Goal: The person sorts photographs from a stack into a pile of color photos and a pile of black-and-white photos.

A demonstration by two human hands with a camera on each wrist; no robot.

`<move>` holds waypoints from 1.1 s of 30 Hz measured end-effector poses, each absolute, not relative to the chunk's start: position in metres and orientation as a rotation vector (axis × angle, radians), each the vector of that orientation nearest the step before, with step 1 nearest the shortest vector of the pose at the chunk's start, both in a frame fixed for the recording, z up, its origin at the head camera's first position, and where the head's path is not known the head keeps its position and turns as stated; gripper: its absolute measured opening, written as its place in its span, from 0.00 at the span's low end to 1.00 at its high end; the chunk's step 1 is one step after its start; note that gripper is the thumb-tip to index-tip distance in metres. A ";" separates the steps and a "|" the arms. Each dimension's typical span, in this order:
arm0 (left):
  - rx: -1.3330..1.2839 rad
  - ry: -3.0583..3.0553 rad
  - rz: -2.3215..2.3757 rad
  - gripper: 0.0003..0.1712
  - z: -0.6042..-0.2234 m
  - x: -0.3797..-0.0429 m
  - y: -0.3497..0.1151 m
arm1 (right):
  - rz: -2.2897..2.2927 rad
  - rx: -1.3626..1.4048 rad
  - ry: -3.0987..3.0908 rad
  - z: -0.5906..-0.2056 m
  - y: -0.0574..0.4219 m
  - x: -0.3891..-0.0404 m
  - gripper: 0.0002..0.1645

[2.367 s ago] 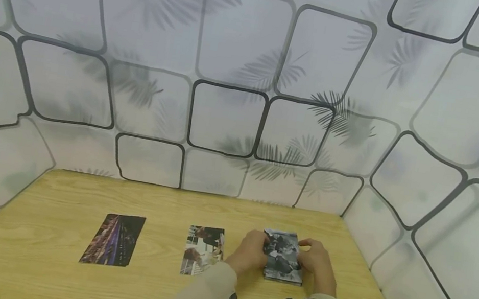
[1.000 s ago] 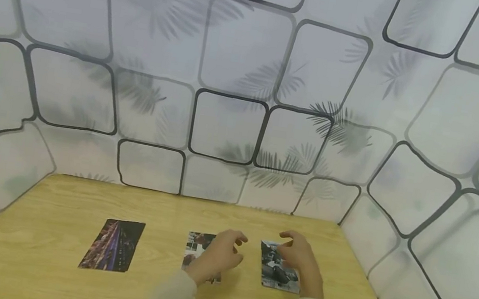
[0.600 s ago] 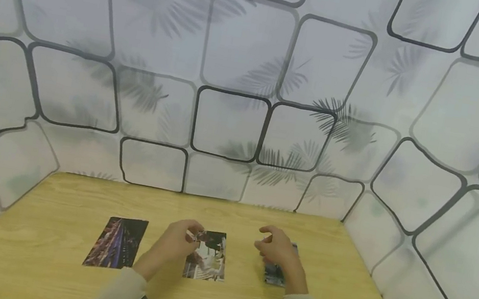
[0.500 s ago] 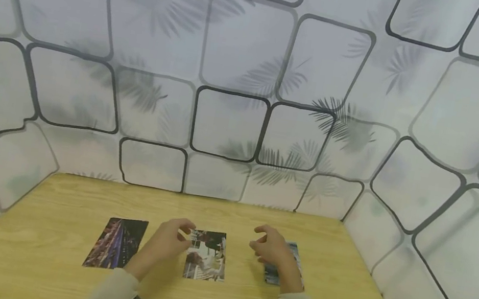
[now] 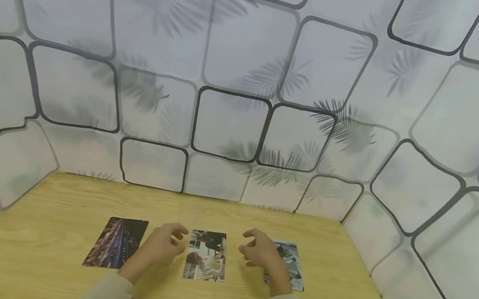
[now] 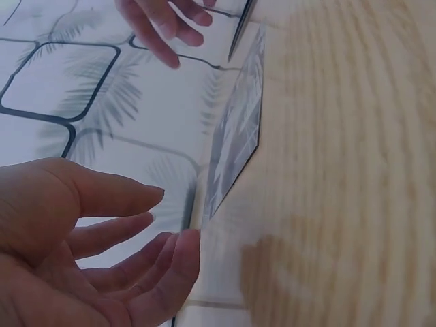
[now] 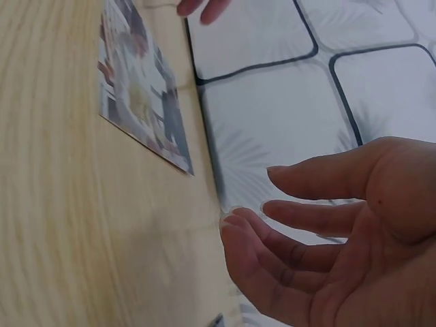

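Observation:
Three photo prints lie in a row on the wooden table. The middle photo print (image 5: 206, 258) shows people in light and dark clothes; it lies flat between my two hands. My left hand (image 5: 162, 245) hovers just left of it, fingers loosely bent and holding nothing. On its other side my right hand (image 5: 260, 251) is held above the table, also holding nothing, thumb and fingers apart. In the left wrist view the middle print (image 6: 240, 129) lies beyond my left fingertips, not touched. The right wrist view likewise has a gap between my right hand (image 7: 306, 238) and the print (image 7: 139, 88).
On the left lies a colourful night-city photo print (image 5: 116, 244). A grey photo print stack (image 5: 292, 266) sits at right, partly hidden by my right wrist. A patterned white cloth (image 5: 229, 122) walls the table (image 5: 75, 192) at the back and sides.
Both hands let go of the grey stack's sides. The left hand crossed leftward over the middle print to its far side; the right hand moved left to its near side. The prints stay in place.

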State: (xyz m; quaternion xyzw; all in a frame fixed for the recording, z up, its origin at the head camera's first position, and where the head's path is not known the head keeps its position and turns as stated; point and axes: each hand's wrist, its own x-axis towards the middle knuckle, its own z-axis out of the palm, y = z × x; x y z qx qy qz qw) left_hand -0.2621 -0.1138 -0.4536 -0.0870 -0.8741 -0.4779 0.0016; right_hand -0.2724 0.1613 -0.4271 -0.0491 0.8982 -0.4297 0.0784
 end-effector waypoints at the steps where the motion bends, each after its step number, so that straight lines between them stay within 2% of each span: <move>1: -0.271 -2.747 -1.515 0.23 -0.455 -0.262 -0.113 | -1.308 -0.148 2.666 -0.430 0.159 -0.273 0.28; 13: -0.256 -2.765 -1.593 0.26 -0.465 -0.259 -0.103 | -1.549 -0.144 2.414 -0.447 0.131 -0.271 0.30; 33: -0.235 -2.763 -1.666 0.30 -0.464 -0.256 -0.101 | -1.544 -0.117 2.434 -0.451 0.128 -0.271 0.27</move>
